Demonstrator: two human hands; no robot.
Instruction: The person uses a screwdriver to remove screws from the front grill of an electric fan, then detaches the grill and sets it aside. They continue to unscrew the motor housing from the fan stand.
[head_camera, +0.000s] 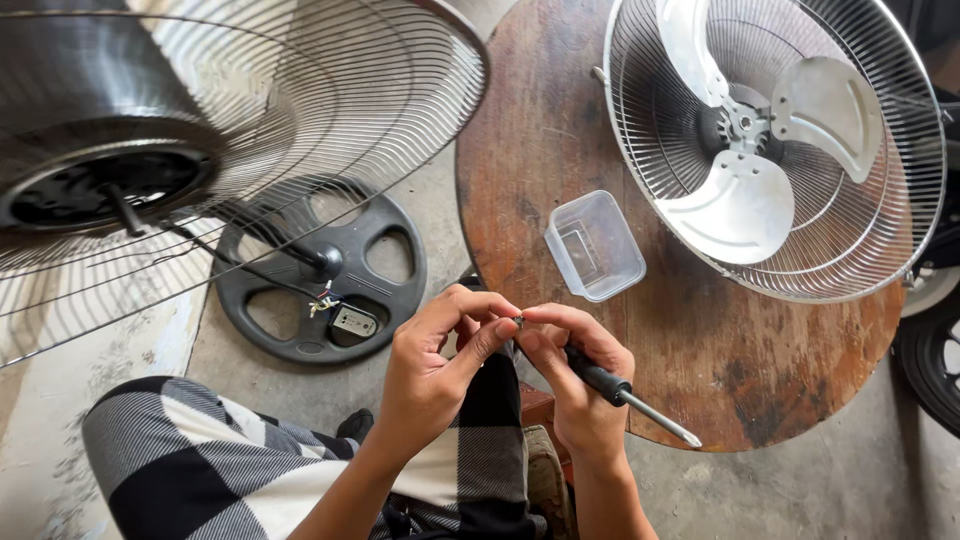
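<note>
My left hand (440, 365) and my right hand (575, 375) meet in front of me, fingertips pinching a tiny metal part (518, 321) between them. A black-handled screwdriver (625, 393) lies tucked in my right hand, its metal shaft pointing down to the right. Which hand grips the small part more firmly is hard to tell. Just beyond my hands stands a round rusty-brown wooden table (540, 130) with a small clear plastic container (594, 245) on it.
A wire fan guard with a silver three-blade fan (775, 140) lies on the table's right side. At left is a fan motor with rear wire guard (150, 170) above a round black fan base (320, 275) with loose wires. Black-and-white checked trousers (200, 455) cover my leg.
</note>
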